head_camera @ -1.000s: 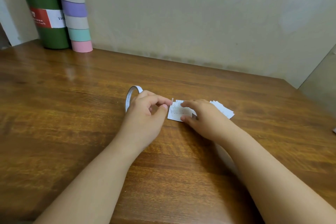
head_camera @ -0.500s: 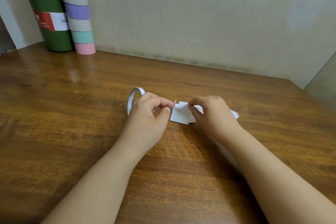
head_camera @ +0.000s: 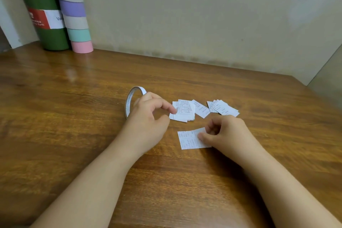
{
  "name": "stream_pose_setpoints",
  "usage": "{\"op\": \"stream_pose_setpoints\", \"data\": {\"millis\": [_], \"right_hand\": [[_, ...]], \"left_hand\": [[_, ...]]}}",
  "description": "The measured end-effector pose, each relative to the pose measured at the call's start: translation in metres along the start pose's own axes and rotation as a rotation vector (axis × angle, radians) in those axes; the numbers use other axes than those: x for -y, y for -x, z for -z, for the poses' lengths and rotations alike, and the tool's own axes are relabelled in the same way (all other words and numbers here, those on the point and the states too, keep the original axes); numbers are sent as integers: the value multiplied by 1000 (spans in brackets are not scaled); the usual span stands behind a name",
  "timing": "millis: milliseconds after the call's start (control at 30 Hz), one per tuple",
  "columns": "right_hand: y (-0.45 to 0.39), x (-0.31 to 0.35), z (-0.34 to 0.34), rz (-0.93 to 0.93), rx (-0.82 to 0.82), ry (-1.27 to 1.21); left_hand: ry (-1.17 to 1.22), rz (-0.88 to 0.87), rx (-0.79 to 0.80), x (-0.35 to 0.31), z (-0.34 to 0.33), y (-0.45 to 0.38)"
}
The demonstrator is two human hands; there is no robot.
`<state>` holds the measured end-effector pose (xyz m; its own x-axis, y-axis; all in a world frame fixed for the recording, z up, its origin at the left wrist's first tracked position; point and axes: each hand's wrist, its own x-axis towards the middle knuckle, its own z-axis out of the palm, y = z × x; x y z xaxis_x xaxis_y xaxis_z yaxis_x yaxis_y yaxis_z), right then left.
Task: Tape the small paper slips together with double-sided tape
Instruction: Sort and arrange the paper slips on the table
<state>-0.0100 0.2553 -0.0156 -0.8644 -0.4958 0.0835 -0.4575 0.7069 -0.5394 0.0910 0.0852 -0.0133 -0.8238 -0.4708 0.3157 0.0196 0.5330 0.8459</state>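
Print on the slip (head_camera: 190, 139) under right-hand fingers (head_camera: 202, 137) is illegible.

A brown wooden table (head_camera: 74, 135) with a glossy top runs back to a pale wall. At its far left corner stand a green bottle (head_camera: 46, 24) and, just to its right, a tall tube (head_camera: 74, 15) banded in teal, grey, purple and pink. Near the middle a thin ring of tape (head_camera: 129, 102) stands on edge, with a small stack of printed paper slips (head_camera: 184, 111) to its right, a fanned bunch of slips (head_camera: 224, 109) further right, and a single slip (head_camera: 188, 140) lying nearer.
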Motion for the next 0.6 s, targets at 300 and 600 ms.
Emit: {"op": "stream_pose_setpoints", "data": {"millis": [300,600], "right_hand": [[15,18,-13,428,-126,-322],[17,23,-16,405,-56,-466]], "left_hand": [[-80,-94,154,0,-4,3],[-97,-147,172,2,-8,4]]}}
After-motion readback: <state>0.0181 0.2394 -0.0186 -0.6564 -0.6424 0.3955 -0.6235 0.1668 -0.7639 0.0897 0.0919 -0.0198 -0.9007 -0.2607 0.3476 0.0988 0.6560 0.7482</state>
